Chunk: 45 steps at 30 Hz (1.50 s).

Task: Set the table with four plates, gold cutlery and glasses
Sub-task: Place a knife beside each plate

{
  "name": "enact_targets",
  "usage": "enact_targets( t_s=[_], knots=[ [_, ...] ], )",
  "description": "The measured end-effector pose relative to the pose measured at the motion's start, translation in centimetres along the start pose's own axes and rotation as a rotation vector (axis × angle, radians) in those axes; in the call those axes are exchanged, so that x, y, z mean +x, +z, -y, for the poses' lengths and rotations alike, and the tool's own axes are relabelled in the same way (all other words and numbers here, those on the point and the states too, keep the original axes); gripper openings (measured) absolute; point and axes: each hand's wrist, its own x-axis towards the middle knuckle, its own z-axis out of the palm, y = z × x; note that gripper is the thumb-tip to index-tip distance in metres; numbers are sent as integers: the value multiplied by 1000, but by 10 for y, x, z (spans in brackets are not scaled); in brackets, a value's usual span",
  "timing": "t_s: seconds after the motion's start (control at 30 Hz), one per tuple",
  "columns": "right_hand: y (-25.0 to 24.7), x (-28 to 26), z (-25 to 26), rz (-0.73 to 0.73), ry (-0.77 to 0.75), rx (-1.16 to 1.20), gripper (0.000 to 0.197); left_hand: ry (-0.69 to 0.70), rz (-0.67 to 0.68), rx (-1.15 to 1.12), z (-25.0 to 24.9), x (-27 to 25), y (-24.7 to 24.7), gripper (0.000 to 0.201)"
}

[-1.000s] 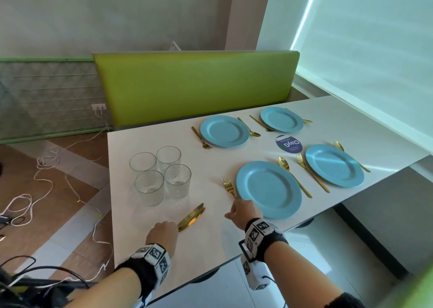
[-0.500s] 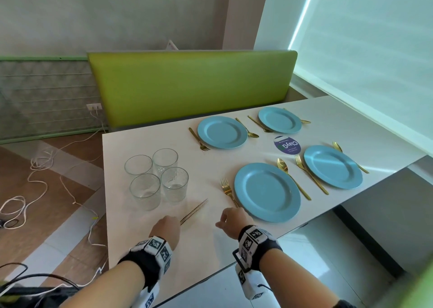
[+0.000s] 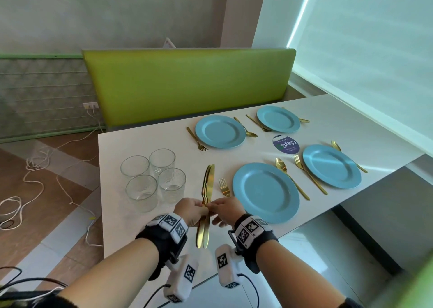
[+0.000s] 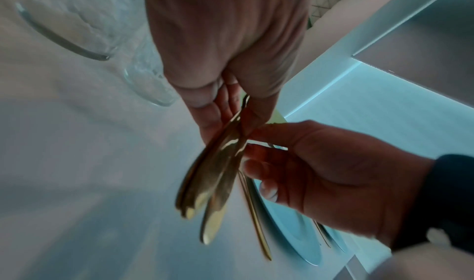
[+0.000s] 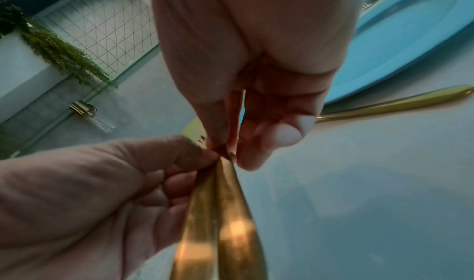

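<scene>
From the head camera, the left hand (image 3: 191,210) holds a bundle of gold knives (image 3: 207,185) above the white table (image 3: 150,225), between the four glasses (image 3: 154,178) and the nearest blue plate (image 3: 266,191). The left wrist view shows that grip curled round the knife handles while the right hand (image 4: 328,175) pinches one of them. In the right wrist view the right thumb and forefinger (image 5: 218,122) are clamped on a blade just beside the left grip.

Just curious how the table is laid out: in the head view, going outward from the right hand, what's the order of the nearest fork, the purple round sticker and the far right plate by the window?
From the right hand:
1. Fork, just beyond it.
2. Purple sticker, mid-table.
3. Far right plate, by the bench.
</scene>
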Motion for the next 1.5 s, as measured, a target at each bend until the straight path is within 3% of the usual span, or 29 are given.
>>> enact_targets(
  t_s=[0.13,0.2,0.27,0.33,0.37,0.53,0.83,1.5],
  knots=[
    [-3,3,1,-49,-26,44,8,-18,38,-1,0,7,0,4],
    [-4,7,1,-97,-25,36,17,-31,8,5,0,12,-1,3],
    [-7,11,-1,-157,-8,-26,25,-49,-28,-29,-2,16,-2,4],
    [-10,14,-6,-204,11,-136,18,-72,-60,-84,-5,16,-5,6],
    [-12,15,-8,-212,22,-194,12,-83,-69,-108,-6,17,-6,9],
    [-8,20,-18,-208,98,-331,21,-106,-80,-191,-13,18,-14,22],
    [1,30,-23,-289,166,-465,25,-76,-29,-153,-10,24,-14,23],
    [-4,27,-27,-375,103,-554,21,-72,-13,-159,-14,21,-10,24]
  ],
)
